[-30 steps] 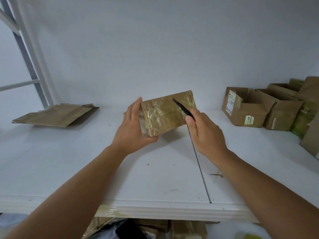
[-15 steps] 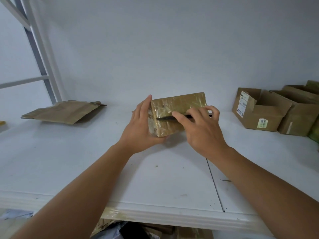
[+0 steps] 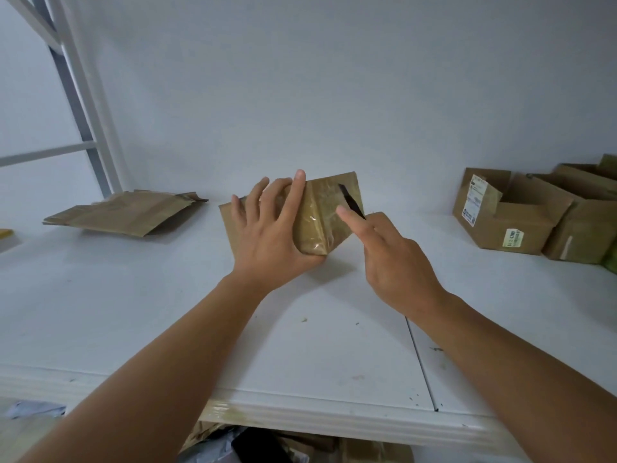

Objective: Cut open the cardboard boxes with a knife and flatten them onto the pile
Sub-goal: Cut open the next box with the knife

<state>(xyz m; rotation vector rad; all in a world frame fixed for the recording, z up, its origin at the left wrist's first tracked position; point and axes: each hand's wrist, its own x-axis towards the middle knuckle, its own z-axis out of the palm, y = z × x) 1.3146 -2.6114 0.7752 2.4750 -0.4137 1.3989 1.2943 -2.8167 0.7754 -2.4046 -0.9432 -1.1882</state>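
A small taped cardboard box [image 3: 325, 217] stands on one corner on the white shelf [image 3: 167, 312], tilted. My left hand [image 3: 270, 228] grips its left side, fingers spread over the face and thumb under the lower corner. My right hand [image 3: 390, 262] holds a black knife [image 3: 350, 200], index finger stretched along it, with the blade against the box's right face near the top. A pile of flattened cardboard [image 3: 127, 212] lies at the far left of the shelf.
Several open cardboard boxes [image 3: 510, 215] stand at the back right against the wall. A white metal rack post [image 3: 83, 95] rises at the left. More cardboard and bags lie below the shelf's front edge [image 3: 300, 416].
The box has been turned from lying level to standing on a corner. My left hand shifted over its face, and the knife swung from lying across the front to pointing up along the right face.
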